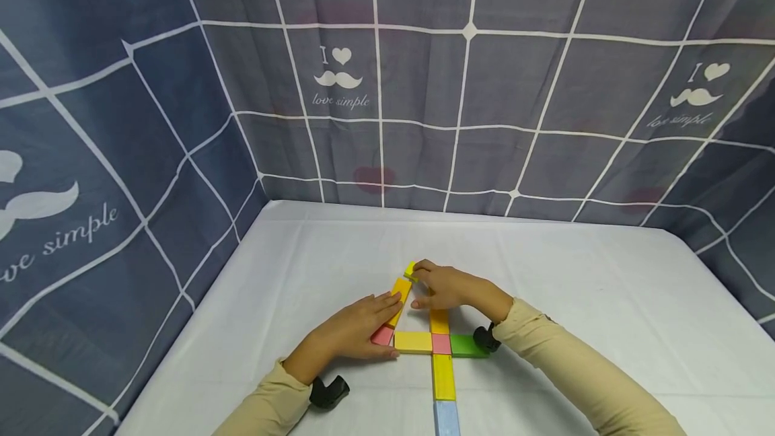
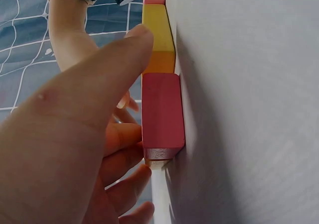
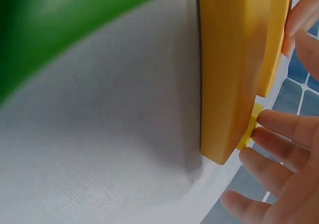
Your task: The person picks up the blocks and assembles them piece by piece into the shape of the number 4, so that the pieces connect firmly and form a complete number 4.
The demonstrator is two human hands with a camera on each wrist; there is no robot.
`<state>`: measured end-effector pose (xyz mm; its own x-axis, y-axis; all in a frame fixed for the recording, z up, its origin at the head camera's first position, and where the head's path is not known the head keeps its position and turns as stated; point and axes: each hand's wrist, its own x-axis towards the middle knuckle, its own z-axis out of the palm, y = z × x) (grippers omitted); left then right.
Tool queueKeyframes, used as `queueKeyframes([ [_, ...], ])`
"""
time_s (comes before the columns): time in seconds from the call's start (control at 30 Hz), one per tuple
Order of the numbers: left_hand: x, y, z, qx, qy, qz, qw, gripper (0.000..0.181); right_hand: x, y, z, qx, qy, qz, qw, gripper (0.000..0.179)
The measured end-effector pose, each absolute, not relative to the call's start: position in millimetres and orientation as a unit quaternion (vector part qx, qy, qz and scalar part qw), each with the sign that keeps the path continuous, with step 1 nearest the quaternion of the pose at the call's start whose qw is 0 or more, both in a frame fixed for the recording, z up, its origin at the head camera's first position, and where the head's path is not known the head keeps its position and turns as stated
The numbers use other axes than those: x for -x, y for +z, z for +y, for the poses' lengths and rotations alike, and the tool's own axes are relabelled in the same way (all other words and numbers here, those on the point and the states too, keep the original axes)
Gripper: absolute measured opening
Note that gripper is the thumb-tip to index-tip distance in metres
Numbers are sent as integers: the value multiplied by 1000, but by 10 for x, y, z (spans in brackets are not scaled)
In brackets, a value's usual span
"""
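My left hand [image 1: 354, 330] lies along a tilted orange block [image 1: 402, 288], fingers extended over its left side. Its thumb reaches by the pink block [image 1: 383, 336] and the front edge of a pale yellow block [image 1: 413, 342]. In the left wrist view, the red-pink end block [image 2: 162, 109] sits between thumb and fingers. The right hand [image 1: 451, 286] touches a small yellow block [image 1: 410, 271] at the orange block's far end. In the right wrist view its fingertips meet that yellow block [image 3: 250, 127], the thumb well apart. Under this hand, a second orange block [image 1: 439, 321] is partly hidden.
Blocks lie flat in a cross on the white-covered table [image 1: 303, 234]: a pink centre block [image 1: 441, 344], a green block [image 1: 469, 346] to the right, a yellow block [image 1: 444, 377] and a light blue block [image 1: 447, 417] nearer me. A grey checked curtain [image 1: 418, 73] surrounds the table.
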<state>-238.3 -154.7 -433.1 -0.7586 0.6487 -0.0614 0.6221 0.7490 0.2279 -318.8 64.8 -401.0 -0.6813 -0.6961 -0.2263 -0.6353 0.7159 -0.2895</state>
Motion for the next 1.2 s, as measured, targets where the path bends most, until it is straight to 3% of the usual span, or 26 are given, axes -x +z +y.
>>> queueKeyframes([
  [0.67, 2342, -4335, -1578, -344, 109, 931, 61, 82, 3124, -3999, 581, 372, -106, 904, 181, 59],
  [1.2, 2397, -4309, -1517, -338, 102, 934, 44, 76, 3086, -4045, 604, 392, -93, 902, 157, 62],
])
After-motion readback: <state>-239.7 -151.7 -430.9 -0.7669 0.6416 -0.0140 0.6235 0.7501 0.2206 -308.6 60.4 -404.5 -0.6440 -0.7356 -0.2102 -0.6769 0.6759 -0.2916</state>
